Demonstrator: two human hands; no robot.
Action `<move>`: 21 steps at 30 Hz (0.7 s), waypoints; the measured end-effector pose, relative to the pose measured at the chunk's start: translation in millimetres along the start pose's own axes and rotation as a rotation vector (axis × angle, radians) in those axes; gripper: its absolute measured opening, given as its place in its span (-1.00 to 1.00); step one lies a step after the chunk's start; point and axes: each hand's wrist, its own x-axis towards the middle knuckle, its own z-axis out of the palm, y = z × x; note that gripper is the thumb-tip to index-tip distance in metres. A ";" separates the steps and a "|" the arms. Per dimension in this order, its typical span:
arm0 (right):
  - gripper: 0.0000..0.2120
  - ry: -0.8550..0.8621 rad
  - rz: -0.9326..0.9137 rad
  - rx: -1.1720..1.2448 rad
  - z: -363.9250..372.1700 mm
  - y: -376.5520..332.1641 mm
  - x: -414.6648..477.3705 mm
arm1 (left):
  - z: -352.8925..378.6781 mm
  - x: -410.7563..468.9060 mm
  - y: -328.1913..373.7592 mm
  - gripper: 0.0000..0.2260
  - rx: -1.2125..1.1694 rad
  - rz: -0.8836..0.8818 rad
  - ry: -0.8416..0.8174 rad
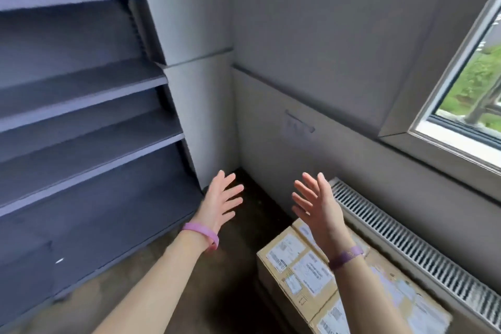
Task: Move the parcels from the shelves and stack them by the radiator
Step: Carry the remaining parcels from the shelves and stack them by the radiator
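Observation:
Cardboard parcels [301, 266] with white shipping labels stand on the floor at the lower right, against a white radiator [401, 241]. Another labelled parcel [401, 298] sits to the right of the first, closer to the radiator. My left hand [222, 200] is raised with fingers spread and holds nothing; a pink band is on its wrist. Above the parcels my right hand [317, 203] is also spread and empty, with a purple band on the wrist. The dark grey shelves [89, 87] on the left show no parcels in the visible part.
A grey wall corner [235, 116] stands between the shelves and the radiator. A window [471, 89] with a sill sits above the radiator at the right. Dark floor [233, 266] lies between the shelf unit and the parcels.

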 end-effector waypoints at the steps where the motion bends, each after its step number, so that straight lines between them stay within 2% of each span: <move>1: -0.53 -0.056 0.009 -0.017 16.1 0.6 3.3 | -14.8 -7.7 4.3 -0.54 -0.019 0.013 0.049; 12: -0.47 -0.617 0.085 -0.189 213.7 25.0 -21.7 | -164.6 -134.0 40.2 -0.60 -0.180 0.181 0.562; 17: -0.53 -0.824 0.075 -0.267 296.3 41.1 -64.5 | -218.7 -211.0 43.9 -0.64 -0.206 0.288 0.748; 21: -0.45 -1.019 0.067 -0.316 356.8 57.4 -113.3 | -258.8 -272.6 42.5 -0.60 -0.240 0.356 0.892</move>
